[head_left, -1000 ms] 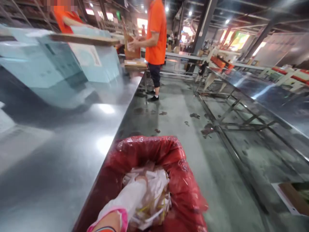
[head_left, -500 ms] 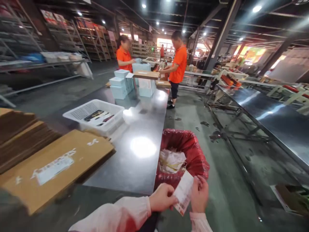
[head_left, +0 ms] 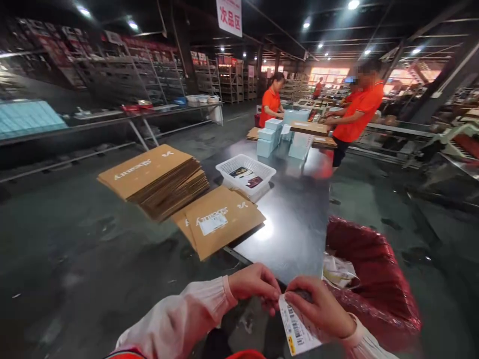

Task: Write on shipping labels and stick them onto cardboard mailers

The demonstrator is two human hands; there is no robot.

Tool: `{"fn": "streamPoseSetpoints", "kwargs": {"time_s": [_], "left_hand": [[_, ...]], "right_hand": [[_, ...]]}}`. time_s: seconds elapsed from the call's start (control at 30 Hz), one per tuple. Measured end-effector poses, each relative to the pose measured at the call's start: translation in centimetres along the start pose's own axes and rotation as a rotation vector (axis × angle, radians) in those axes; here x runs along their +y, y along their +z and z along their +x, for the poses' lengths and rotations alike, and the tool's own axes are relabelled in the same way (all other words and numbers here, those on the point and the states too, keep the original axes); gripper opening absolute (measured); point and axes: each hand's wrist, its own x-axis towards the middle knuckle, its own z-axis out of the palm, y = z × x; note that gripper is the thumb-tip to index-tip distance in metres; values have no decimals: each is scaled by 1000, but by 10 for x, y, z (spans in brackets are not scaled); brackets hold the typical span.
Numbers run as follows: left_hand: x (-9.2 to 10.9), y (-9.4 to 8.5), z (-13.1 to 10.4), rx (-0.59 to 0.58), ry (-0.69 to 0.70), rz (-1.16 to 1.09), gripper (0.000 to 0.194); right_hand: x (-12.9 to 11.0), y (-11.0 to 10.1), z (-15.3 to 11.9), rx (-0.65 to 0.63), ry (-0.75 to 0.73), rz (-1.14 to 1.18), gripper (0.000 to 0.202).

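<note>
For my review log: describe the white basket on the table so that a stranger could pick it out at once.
Start at the long dark table. Past the single flat carton at its near end sits the white basket. It is the only meshed, open-topped container there; the pale blue boxes beyond it are closed.

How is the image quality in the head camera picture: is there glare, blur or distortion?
Head view: ceiling lamps give a bright glare patch on the dark table; the hall edges are dim. Wide-angle distortion bends the shelves and beams. The label in both hands, left hand and right hand, is fairly sharp; the far workers are soft.
</note>
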Motion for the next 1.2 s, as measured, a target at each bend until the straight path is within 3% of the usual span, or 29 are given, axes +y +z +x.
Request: {"fn": "streamPoseSetpoints", "kwargs": {"time_s": [0.2, 0.33, 0.47, 0.63, 0.73, 0.83, 1.0, 1.03, 1.1, 1.17, 1.2], "left_hand": [[10, -103, -95, 26, -2, -125, 31], [12, -161, -143, 19, -2, -187, 37], [6, -200, -166, 30, -18, -240, 36], [-25, -224, -164, -73, -147, -517, 15], [-57, -230, -154, -186, -217, -825, 11], [-92, -236, -139, -136, -268, -961, 12], [-135, -254, -109, 21, -354, -683, 37], [-140, -259, -106, 61, -350, -633, 36], [-147, -269, -105, 118, -383, -548, 33], [-148, -284, -114, 157, -466, -415, 29], [-146, -294, -121, 175, -509, -331, 28]], "right_hand": [[-65, 74, 106, -108, -10, 94, 33], [-93, 118, 162, -111, -38, 135, 32], [-110, 145, 196, -92, -65, 133, 29], [-116, 172, 209, -9, -370, 186, 24], [-103, 195, 208, 22, -356, 189, 15], [-72, 227, 217, 168, -138, 224, 13], [-13, 281, 267, 378, 338, 8, 20], [-4, 286, 278, 413, 415, -59, 26], [14, 285, 295, 544, 566, -116, 60], [32, 273, 302, 708, 710, -50, 89], [42, 264, 302, 766, 766, 10, 91]]}}
